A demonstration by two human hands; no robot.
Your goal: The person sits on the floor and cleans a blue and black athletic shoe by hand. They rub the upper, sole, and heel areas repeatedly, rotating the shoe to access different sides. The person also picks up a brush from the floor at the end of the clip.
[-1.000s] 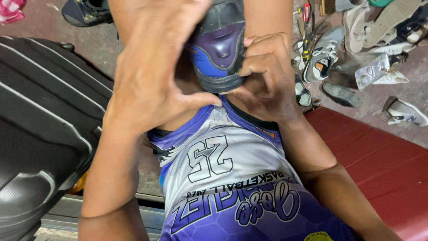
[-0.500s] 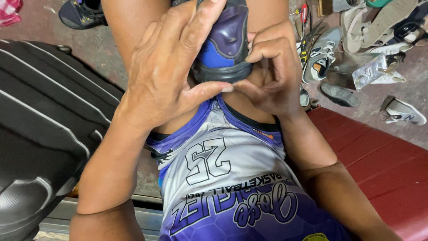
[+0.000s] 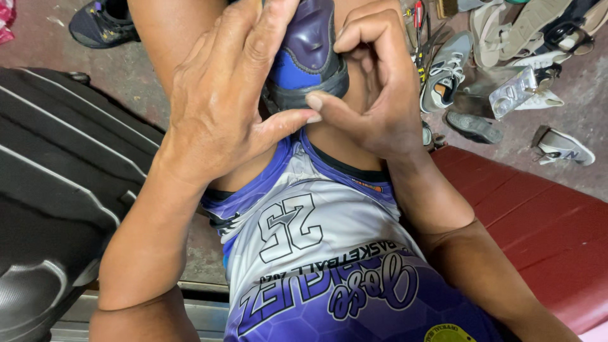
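A blue and purple sports shoe (image 3: 307,54) with a black sole rim rests between my knees, near the top of the head view. My left hand (image 3: 228,101) wraps its left side, fingers over the top and thumb pressed under the rim. My right hand (image 3: 373,88) grips the right side, thumb at the sole edge and fingers curled against the upper. Both hands hold the shoe. I sit in a purple and white sports jersey and shorts (image 3: 316,247).
A black ribbed suitcase (image 3: 57,190) lies at my left. A red padded bench (image 3: 544,221) runs under me to the right. Several loose shoes, soles and sandals (image 3: 506,57) and hand tools (image 3: 421,31) litter the concrete floor at the upper right. A dark sneaker (image 3: 101,22) lies upper left.
The shoe has turned and shifted up between my knees. My left fingers closed over its top, and my right thumb moved to the sole edge.
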